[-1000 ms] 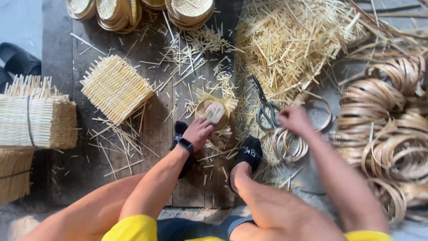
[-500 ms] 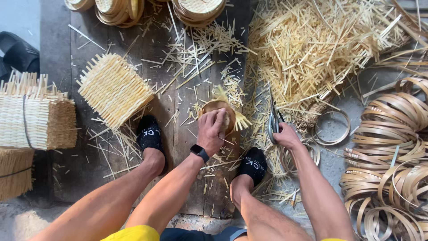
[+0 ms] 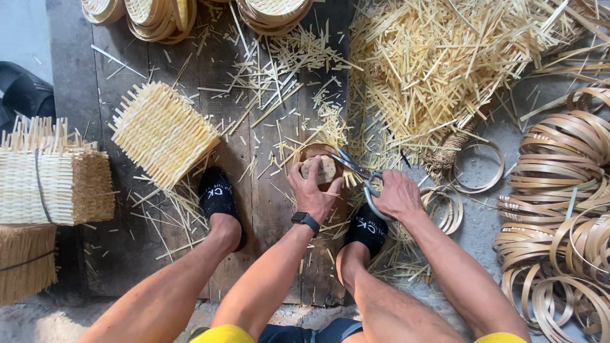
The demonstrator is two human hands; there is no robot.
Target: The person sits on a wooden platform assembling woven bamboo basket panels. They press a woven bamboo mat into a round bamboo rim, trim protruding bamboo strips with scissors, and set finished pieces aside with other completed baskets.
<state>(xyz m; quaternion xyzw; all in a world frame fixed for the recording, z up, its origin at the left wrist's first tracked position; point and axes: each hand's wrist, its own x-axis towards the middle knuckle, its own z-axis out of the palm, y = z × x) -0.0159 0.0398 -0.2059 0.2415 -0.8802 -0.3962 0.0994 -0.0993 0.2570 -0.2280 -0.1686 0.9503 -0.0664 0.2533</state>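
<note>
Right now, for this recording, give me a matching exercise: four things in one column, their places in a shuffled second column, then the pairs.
Things:
1. scissors
2. round wooden block
3. square woven mat
4. bamboo hoops

Places:
A. under the left hand
B. far right, heaped on the ground
C. in the right hand
D. on the planks left of the left foot

Pairs: 1-C, 2-A, 3-D, 4-B

scissor handles (image 3: 375, 200) inside right grip (image 3: 397, 194)

Round woven piece (image 3: 319, 169), scissors (image 3: 359, 174) at edge
</note>
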